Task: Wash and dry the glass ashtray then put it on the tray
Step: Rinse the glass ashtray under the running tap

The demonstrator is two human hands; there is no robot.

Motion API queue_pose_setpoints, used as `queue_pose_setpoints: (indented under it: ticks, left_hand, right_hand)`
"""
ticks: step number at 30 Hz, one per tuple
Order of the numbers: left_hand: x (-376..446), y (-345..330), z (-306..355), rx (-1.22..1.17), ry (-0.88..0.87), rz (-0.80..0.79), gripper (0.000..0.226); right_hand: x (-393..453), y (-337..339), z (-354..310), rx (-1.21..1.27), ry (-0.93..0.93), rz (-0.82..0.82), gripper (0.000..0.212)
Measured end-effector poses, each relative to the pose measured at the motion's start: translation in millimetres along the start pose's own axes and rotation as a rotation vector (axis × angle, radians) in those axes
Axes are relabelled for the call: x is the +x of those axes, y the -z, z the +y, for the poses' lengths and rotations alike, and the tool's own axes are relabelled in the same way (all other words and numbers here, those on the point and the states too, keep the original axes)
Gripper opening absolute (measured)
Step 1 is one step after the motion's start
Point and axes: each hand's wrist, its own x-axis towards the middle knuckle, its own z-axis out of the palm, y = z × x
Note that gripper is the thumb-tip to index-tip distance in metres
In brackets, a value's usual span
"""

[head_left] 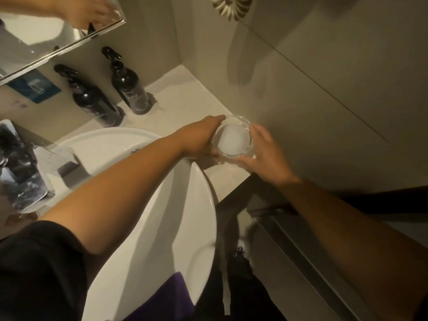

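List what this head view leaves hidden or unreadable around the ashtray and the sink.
- Glass ashtray: whether wet or dry, too glary; left hand covers its near-left rim.
- Tray: not identifiable anywhere.
- Tap: blurred, water flow unclear.
- Two dark bottles: labels too small.
- Right hand: fingertip contact unclear.

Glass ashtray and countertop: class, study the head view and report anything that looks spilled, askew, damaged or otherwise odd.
Nothing stands out. The glass ashtray looks whole, held between the left hand and right hand over the countertop beside the basin. Both dark spray bottles stand upright.
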Motion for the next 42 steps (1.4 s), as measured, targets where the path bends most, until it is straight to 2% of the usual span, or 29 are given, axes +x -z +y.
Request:
queue_pose_setpoints:
  ticks: [8, 18, 21, 27, 31, 35, 37, 42]
  left_hand:
    - [-59, 25, 18, -0.22, 0.082, 0.188, 0.111]
    - [-152, 5, 35, -0.394, 0.324, 0.371, 0.116]
    - [-176, -10, 39, -0.53, 0.411, 0.478, 0.098]
    - [-208, -37, 36, -1.188, 0.635, 1.025, 0.037]
    - [-232, -52, 25, -1.483, 0.751, 1.142, 0.045]
    - [-252, -65, 19, -1.785, 0.716, 1.234, 0.046]
    - [-259, -71, 16, -1.844, 0.699, 1.274, 0.043]
    - [-266, -82, 4, -1.804, 0.74, 1.311, 0.034]
  right_hand:
    - [-4, 55, -46, -0.037, 0.17, -0.025, 0.091]
    - [-19, 53, -89, -0.014, 0.405, -0.257, 0.091]
    - [-23, 37, -98, 0.033, 0.461, -0.327, 0.091]
    - [-31, -6, -128, 0.015, 0.589, -0.424, 0.092]
    - [-38, -30, -152, 0.013, 0.68, -0.491, 0.09]
    - [-42, -53, -171, 0.034, 0.757, -0.557, 0.09]
    - [-44, -62, -177, 0.034, 0.781, -0.578, 0.09]
    - [-47, -72, -187, -0.013, 0.829, -0.612, 0.089]
